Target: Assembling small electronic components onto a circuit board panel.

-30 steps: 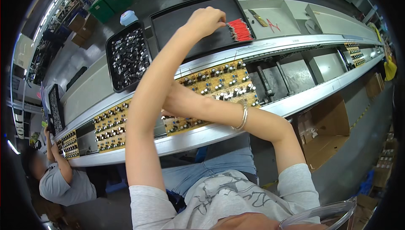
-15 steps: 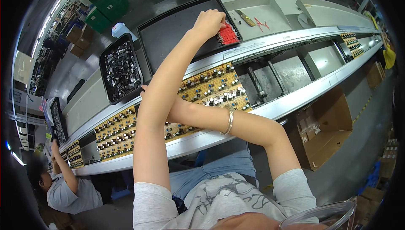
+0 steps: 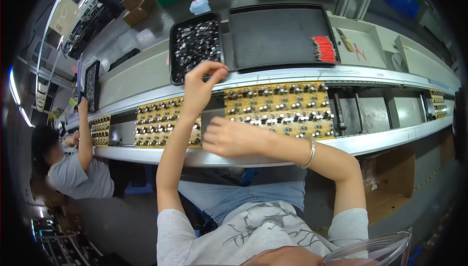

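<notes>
While the left hand [image 3: 200,88] pinches its fingertips at the near rim of a black tray of small components [image 3: 195,46], whether it grips one cannot be told; the right hand [image 3: 229,137], loosely curled and empty, rests below it on a yellow circuit board [image 3: 278,107]. Red parts [image 3: 324,49] lie far right.

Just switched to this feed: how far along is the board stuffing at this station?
Both boards on the line, left board and right board, already carry many parts. The left hand reaches at the tray of dark components; the right hand rests by the boards. Red parts lie unused.
</notes>
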`<state>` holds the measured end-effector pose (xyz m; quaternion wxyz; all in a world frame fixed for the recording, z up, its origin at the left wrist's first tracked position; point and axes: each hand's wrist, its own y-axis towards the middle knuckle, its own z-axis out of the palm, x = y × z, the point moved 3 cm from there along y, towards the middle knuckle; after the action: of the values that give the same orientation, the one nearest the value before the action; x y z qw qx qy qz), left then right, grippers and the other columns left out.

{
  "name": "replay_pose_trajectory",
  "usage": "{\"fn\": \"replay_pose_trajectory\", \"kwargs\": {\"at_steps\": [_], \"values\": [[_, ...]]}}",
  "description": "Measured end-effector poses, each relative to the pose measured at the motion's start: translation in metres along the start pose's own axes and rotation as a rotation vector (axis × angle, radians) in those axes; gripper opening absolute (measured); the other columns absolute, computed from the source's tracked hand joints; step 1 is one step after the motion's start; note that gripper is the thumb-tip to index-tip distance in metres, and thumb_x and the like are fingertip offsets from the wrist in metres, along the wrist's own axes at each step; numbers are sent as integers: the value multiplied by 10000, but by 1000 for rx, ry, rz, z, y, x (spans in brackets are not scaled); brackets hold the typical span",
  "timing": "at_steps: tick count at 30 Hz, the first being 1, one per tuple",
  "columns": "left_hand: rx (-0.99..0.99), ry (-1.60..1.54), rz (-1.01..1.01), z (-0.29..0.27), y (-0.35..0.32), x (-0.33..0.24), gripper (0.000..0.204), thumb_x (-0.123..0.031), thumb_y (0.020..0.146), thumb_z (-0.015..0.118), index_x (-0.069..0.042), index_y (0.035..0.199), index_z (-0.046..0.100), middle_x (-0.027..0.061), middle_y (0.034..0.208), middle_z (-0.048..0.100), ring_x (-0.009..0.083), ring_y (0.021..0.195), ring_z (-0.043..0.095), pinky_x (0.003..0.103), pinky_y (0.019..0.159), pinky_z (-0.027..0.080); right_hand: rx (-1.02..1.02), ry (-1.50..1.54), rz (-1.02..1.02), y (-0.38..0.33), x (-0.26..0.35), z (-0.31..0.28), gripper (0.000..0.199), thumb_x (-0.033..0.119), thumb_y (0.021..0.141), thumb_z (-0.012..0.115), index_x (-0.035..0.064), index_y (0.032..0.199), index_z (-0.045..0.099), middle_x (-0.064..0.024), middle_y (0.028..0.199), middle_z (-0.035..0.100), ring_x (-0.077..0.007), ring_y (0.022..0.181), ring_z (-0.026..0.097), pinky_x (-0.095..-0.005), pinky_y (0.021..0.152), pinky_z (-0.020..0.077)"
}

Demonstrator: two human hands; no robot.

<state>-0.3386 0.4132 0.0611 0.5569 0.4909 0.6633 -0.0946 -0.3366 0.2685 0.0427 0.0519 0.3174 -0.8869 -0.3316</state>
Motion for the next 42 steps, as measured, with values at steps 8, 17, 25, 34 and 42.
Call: {"fn": "replay_pose_trajectory", "kwargs": {"at_steps": [8, 17, 25, 34, 42], "values": [[49, 295, -93, -7, -21, 32, 125, -73, 774, 689, 16, 856, 658, 79, 757, 680, 148, 717, 661, 256, 689, 500, 131, 164, -93, 1, 32, 19, 115, 141, 706, 570, 48, 773, 556, -23, 690, 510, -168, 714, 533, -304, 740, 440], [85, 404, -94, -3, -23, 42, 116, -94, 765, 697, -8, 833, 658, 86, 743, 683, 160, 690, 662, 255, 642, 501, 84, 133, -74, 4, 30, 22, 84, 153, 707, 570, 74, 695, 546, -4, 650, 505, -155, 695, 529, -292, 699, 417], [115, 409, -72, -1, -23, 45, 110, -85, 766, 695, -3, 823, 652, 81, 728, 680, 142, 650, 648, 249, 622, 499, 194, 156, -59, 4, 30, 22, 140, 136, 748, 558, 41, 849, 564, -23, 702, 507, -173, 750, 553, -350, 868, 437], [118, 507, 47, 4, -25, 45, 95, -60, 741, 699, -8, 801, 647, 77, 718, 677, 148, 619, 630, 258, 605, 493, 105, 60, -12, 10, 20, 15, 90, 162, 743, 563, 73, 749, 552, -27, 739, 524, -170, 765, 544, -338, 797, 424], [29, 556, 133, -25, -26, 21, 297, -93, 736, 714, -60, 1009, 603, 65, 792, 681, 150, 647, 643, 274, 632, 489, 367, 57, 281, 8, 3, 15, 393, 406, 824, 597, 35, 878, 479, -85, 803, 508, -247, 775, 563, -378, 882, 427]]}}
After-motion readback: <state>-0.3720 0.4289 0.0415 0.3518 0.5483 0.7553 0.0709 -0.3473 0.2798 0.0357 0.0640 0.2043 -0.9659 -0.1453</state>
